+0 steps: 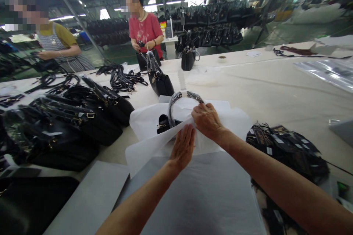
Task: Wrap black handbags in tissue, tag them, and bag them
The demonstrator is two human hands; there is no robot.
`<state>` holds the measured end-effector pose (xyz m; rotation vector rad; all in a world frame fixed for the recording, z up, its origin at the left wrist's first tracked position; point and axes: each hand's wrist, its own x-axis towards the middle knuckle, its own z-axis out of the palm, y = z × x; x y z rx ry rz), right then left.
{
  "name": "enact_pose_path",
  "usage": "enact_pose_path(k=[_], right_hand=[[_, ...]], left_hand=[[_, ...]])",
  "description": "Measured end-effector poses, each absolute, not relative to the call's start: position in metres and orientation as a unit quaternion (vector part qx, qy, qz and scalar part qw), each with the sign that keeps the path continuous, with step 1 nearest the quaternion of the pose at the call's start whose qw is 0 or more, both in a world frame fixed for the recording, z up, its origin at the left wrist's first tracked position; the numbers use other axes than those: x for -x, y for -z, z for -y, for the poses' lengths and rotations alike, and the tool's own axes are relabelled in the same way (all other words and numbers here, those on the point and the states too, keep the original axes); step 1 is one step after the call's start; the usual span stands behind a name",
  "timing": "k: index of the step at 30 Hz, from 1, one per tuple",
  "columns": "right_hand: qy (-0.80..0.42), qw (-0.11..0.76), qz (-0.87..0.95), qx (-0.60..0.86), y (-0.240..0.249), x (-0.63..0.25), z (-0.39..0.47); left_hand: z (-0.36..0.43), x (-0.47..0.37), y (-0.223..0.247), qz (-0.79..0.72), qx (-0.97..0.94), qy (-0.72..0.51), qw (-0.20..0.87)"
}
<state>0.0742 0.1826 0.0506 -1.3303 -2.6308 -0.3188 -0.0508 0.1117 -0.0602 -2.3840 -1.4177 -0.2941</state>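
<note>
White tissue paper (149,141) is folded around a black handbag (163,124), whose plastic-wrapped handle (171,108) arches up out of it. My left hand (183,145) lies with its fingers stretched against the front of the paper. Just right of the handle, my right hand (207,119) has its fingers closed on the paper's edge. Paper hides most of the bag. Beneath and in front of it lies a stack of pale sheets (198,187).
Black handbags (102,125) crowd the left side, with straps (121,77) behind them. One bag (160,82) stands just beyond the paper. Black tags (284,150) are piled at right. Two people stand across the table (242,80). Plastic sheets (328,73) lie far right.
</note>
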Motion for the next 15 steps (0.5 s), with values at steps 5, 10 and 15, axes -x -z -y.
enact_pose_path(k=[5, 10, 15], right_hand=[[0.079, 0.103, 0.887, 0.443, -0.055, -0.073, -0.183], [0.091, 0.104, 0.874, 0.466, -0.06, -0.058, -0.185], [0.069, 0.126, 0.863, 0.485, -0.059, -0.044, -0.178]], left_hand=[[-0.139, 0.05, 0.059, 0.541, 0.824, 0.105, 0.131], [-0.165, 0.047, 0.052, 0.525, 0.832, 0.175, 0.024], [-0.191, 0.043, 0.057, 0.503, 0.845, 0.183, -0.013]])
